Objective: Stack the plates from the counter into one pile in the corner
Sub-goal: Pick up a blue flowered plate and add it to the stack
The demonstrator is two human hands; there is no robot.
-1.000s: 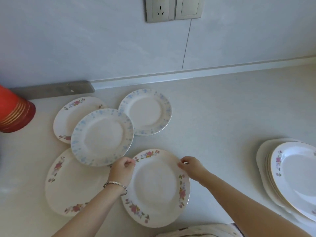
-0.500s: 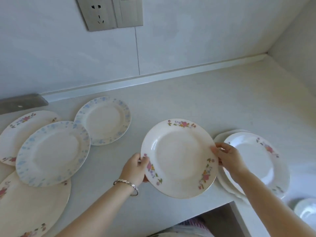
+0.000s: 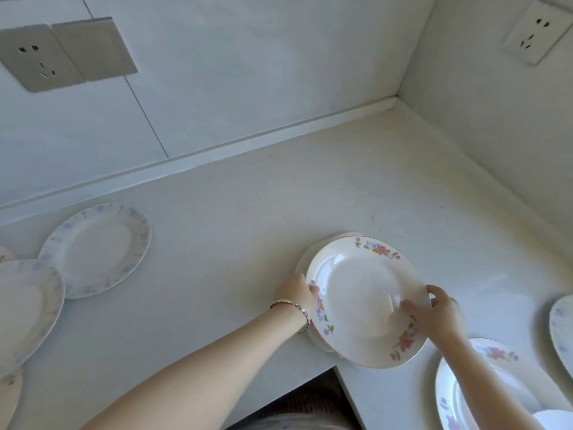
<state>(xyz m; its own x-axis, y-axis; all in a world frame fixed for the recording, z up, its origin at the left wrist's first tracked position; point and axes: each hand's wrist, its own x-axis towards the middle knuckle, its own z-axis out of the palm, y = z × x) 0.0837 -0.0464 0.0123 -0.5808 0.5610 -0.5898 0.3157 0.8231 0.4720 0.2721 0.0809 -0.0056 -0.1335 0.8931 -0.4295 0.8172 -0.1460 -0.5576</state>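
Observation:
I hold a white plate with pink flowers by its rim, my left hand on its left edge and my right hand on its right edge. It lies on or just above a pile of plates near the counter's inner corner; only the pile's left edges show beneath it. At the left, a blue-patterned plate lies flat, with another blue-patterned plate in front of it. A flowered plate sits at the lower right under my right forearm.
The white counter bends around a corner with walls behind and to the right. Wall sockets hang on the back wall and a socket on the right wall. Another plate edge shows at the far right. The counter's front edge notches near my body.
Both hands lifted the flowered plate from the group at the left and carried it right, onto the pile near the corner. The view has swung right with it.

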